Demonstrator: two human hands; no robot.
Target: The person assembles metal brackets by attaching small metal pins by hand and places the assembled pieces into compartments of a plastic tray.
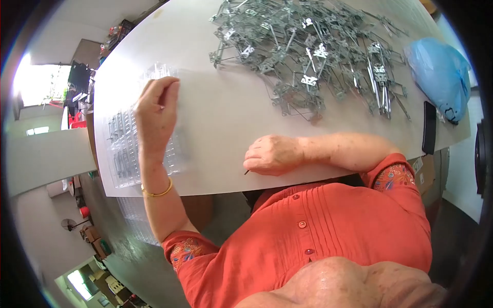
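Observation:
Over the clear plastic tray (119,177) at the left, my left hand (156,110) is closed, with its fingertips pinched near the tray's far end. Whatever they hold, if anything, is too small to make out. The tray has rows of slots, with thin metal parts lying in some of them. My right hand (275,155) rests in a closed fist near the table's front edge. The tip of a thin dark piece (247,172) sticks out beneath its fingers; the rest is hidden by the hand.
A large tangled heap of metal linkage parts (308,51) covers the far middle and right of the white table (221,108). At the right lie a black phone (429,127) and a blue plastic bag (440,77). More clear trays (136,220) sit below the table's left edge.

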